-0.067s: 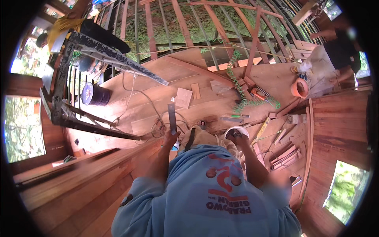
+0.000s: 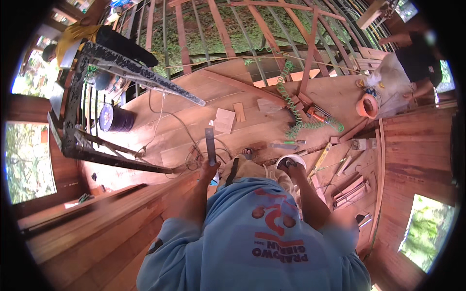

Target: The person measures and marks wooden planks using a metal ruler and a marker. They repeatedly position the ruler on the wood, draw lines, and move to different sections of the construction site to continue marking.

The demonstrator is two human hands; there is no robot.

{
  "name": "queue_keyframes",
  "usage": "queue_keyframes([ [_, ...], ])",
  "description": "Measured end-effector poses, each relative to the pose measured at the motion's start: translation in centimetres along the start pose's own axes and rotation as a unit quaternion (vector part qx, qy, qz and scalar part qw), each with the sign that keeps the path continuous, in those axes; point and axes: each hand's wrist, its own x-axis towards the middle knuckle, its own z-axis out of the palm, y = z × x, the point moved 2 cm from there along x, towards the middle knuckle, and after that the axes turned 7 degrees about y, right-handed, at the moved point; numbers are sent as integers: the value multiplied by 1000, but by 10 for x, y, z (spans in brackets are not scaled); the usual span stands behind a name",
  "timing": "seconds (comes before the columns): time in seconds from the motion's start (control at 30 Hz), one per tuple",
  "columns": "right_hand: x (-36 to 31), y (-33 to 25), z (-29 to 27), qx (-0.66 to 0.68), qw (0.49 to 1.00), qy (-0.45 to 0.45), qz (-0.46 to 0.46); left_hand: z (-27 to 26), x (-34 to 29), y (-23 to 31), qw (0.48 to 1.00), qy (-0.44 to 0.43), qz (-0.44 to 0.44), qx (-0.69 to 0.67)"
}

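My left hand [image 2: 209, 171] is closed round the lower end of a flat dark metal strip [image 2: 210, 145], which points away from me and shows a small hole near its far end. My right hand [image 2: 294, 169] reaches down at the round white rim of a bucket [image 2: 302, 159]. Something dark lies at its fingers, and I cannot make out whether they grip it. A sandalled foot [image 2: 247, 153] shows between the hands on the plank floor [image 2: 184, 116].
A black metal frame [image 2: 145, 72] stands left, near a dark drum [image 2: 116, 118]. Cardboard pieces [image 2: 224, 120], a green coiled hose [image 2: 294, 110], an orange tool [image 2: 318, 114], a hand saw [image 2: 285, 146] and a yellow level [image 2: 320, 157] lie around. Co-workers are at far left and right; an orange bucket [image 2: 367, 105] stands right.
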Motion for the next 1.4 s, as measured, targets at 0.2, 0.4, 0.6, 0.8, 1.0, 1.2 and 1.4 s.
queue_keyframes([
  [0.2,7,-24,20,-1,999,1,32,-29,18,16,999,-7,45,0],
  [0.4,12,-35,24,-13,998,-49,44,-29,43,16,991,39,94,-84],
  [0.6,30,-39,4,-93,994,-50,-8,-13,-2,16,993,85,26,-80],
  [0.8,57,-18,-15,-84,995,-53,-16,9,-41,-14,996,39,-72,-43],
  [1.0,73,20,0,-106,988,-76,-86,26,-84,-38,992,92,-75,-47],
  [1.2,80,24,-9,-184,935,-184,-239,50,-128,-37,962,165,-137,-167],
  [1.4,137,-40,-22,-200,896,-268,-293,85,-173,-62,928,240,-186,-216],
])
